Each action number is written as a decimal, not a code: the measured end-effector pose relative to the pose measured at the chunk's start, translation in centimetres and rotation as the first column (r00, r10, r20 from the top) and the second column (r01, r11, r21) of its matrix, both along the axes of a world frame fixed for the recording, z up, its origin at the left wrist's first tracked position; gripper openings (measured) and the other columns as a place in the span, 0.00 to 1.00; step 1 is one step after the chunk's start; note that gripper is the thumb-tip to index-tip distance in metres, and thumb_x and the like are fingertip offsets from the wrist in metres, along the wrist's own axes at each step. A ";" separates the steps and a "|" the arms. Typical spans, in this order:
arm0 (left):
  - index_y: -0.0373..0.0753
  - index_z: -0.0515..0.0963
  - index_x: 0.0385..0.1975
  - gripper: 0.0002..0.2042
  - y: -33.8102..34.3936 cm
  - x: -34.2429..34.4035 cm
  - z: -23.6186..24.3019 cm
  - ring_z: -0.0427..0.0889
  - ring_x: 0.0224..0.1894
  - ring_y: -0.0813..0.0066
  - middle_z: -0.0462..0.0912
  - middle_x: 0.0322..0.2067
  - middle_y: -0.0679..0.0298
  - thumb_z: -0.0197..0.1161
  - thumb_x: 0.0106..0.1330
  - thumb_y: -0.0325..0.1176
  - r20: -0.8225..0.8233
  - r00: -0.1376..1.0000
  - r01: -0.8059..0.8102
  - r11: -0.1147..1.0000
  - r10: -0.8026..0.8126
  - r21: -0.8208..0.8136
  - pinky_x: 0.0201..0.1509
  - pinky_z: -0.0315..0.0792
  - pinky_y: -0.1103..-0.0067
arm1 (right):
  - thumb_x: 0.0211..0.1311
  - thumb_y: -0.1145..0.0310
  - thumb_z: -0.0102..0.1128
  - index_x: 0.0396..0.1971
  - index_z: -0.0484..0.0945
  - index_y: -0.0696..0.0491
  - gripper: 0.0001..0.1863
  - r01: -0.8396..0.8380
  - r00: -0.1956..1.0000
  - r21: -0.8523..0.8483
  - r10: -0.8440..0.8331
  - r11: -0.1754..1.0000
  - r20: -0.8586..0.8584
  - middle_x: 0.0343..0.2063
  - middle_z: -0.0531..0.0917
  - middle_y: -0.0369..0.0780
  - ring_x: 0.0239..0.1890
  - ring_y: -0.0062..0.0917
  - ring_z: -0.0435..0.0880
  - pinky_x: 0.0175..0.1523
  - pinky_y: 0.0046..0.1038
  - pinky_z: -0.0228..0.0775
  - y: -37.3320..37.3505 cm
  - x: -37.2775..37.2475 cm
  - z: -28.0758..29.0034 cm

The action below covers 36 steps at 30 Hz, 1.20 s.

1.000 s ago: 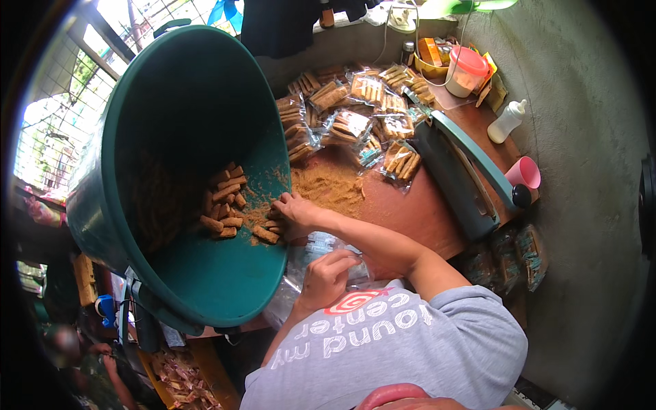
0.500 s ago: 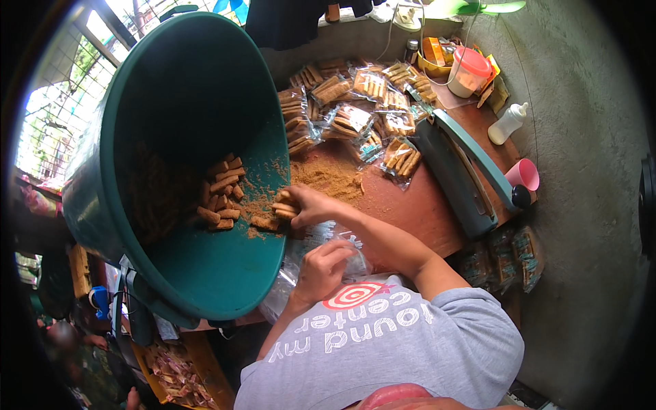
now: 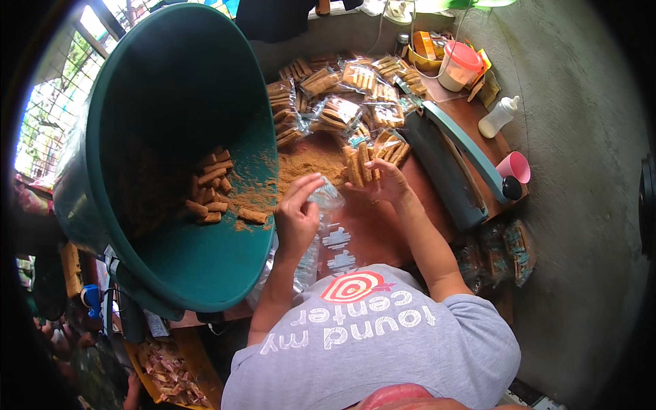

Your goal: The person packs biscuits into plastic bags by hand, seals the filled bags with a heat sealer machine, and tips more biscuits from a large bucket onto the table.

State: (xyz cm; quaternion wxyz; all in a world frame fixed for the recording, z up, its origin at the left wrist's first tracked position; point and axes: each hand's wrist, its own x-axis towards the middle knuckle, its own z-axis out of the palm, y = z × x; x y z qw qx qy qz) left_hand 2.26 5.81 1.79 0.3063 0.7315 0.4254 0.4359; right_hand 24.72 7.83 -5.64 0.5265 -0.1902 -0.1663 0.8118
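Observation:
My left hand [image 3: 297, 220] pinches a small clear plastic bag [image 3: 327, 197] printed in pale blue-green, in front of my chest. Beside it, my right hand [image 3: 391, 183] grips several brown crumb-coated biscuit sticks [image 3: 360, 164], side by side and roughly upright. The sticks are a short way right of the bag and apart from it. More flat plastic bags [image 3: 338, 239] lie under and near my left wrist. To the left, a big green tub [image 3: 205, 273] rests on its side, with loose biscuit sticks [image 3: 213, 179] and crumbs inside. Filled biscuit packs [image 3: 338, 114] are heaped beyond my hands.
A dark heat sealer [image 3: 447, 171] with a grey-green arm stands at the right. Past it are a pink cup [image 3: 514, 167], a baby bottle [image 3: 499, 117] and a pink-lidded container [image 3: 459, 66]. Crumbs [image 3: 311, 164] cover the table by the tub's mouth. More packs [image 3: 517, 253] sit low at the right.
My right hand has carried the biscuit sticks out of the tub's mouth and over to the right. My left hand has risen from near my chest, with the bag now plainly in view.

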 end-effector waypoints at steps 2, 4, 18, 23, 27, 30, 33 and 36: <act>0.35 0.78 0.39 0.20 1.2 0.6 -0.2 0.81 0.36 0.72 0.79 0.43 0.61 0.48 0.48 0.12 0.008 1.000 -0.019 0.998 0.019 0.057 0.27 0.71 0.82 | 0.52 0.70 0.58 0.50 0.68 0.51 0.23 0.065 0.981 -0.030 -0.059 0.997 0.185 0.40 0.77 0.37 0.41 0.25 0.78 0.46 0.34 0.72 -0.7 0.4 0.8; 0.35 0.78 0.40 0.19 2.1 1.3 -0.6 0.80 0.39 0.69 0.78 0.43 0.60 0.49 0.49 0.13 0.001 1.000 -0.029 0.998 0.029 0.052 0.30 0.73 0.81 | 0.51 0.68 0.65 0.45 0.71 0.53 0.20 0.132 0.925 -0.044 -0.108 0.990 0.364 0.35 0.79 0.37 0.35 0.22 0.80 0.38 0.25 0.76 -1.1 0.7 1.5; 0.35 0.74 0.46 0.19 3.4 4.5 -1.7 0.78 0.45 0.65 0.75 0.48 0.55 0.60 0.51 0.19 -0.102 0.994 0.055 0.998 -0.050 0.042 0.41 0.76 0.78 | 0.45 0.75 0.61 0.53 0.64 0.60 0.30 -0.369 -0.254 0.477 -0.580 0.798 0.774 0.39 0.77 0.52 0.44 0.42 0.77 0.46 0.36 0.70 -2.7 -1.7 10.1; 0.34 0.74 0.47 0.20 3.8 5.3 -2.6 0.77 0.47 0.61 0.75 0.48 0.54 0.57 0.51 0.17 -0.070 0.994 0.096 0.989 -0.088 0.112 0.45 0.75 0.76 | 0.47 0.77 0.57 0.53 0.61 0.65 0.30 -0.505 -0.550 0.369 -0.621 0.780 0.559 0.37 0.78 0.52 0.40 0.44 0.78 0.40 0.40 0.72 -1.9 -1.9 8.1; 0.33 0.72 0.49 0.21 3.2 5.9 -2.5 0.76 0.49 0.57 0.74 0.50 0.52 0.54 0.52 0.16 -0.093 0.991 0.114 0.971 -0.096 0.209 0.49 0.74 0.74 | 0.47 0.77 0.57 0.53 0.60 0.66 0.30 -0.491 -0.585 0.321 -0.579 0.810 0.568 0.36 0.78 0.52 0.39 0.44 0.78 0.38 0.40 0.73 -1.5 -2.0 8.0; 0.33 0.71 0.51 0.22 2.5 6.2 -2.3 0.75 0.50 0.55 0.73 0.51 0.51 0.54 0.53 0.16 -0.154 0.982 0.148 0.960 -0.113 0.236 0.50 0.73 0.72 | 0.47 0.75 0.58 0.50 0.61 0.65 0.28 -0.500 -0.629 0.295 -0.575 0.815 0.524 0.34 0.78 0.51 0.40 0.44 0.79 0.38 0.39 0.73 -1.0 -1.7 7.4; 0.34 0.68 0.54 0.24 2.0 6.3 -1.9 0.75 0.49 0.52 0.71 0.52 0.51 0.54 0.54 0.17 -0.211 0.967 0.199 0.944 -0.145 0.263 0.50 0.73 0.69 | 0.46 0.73 0.61 0.48 0.63 0.64 0.28 -0.463 -0.534 0.298 -0.531 0.835 0.658 0.34 0.79 0.52 0.39 0.44 0.79 0.37 0.36 0.74 -0.2 -0.8 7.3; 0.34 0.67 0.55 0.25 1.9 6.2 -1.9 0.74 0.51 0.52 0.69 0.54 0.52 0.54 0.53 0.16 -0.208 0.958 0.242 0.944 -0.197 0.222 0.52 0.72 0.69 | 0.44 0.74 0.67 0.56 0.60 0.60 0.36 -0.420 -0.038 0.179 -0.215 0.890 0.976 0.34 0.78 0.45 0.33 0.23 0.77 0.34 0.27 0.73 0.8 0.5 7.8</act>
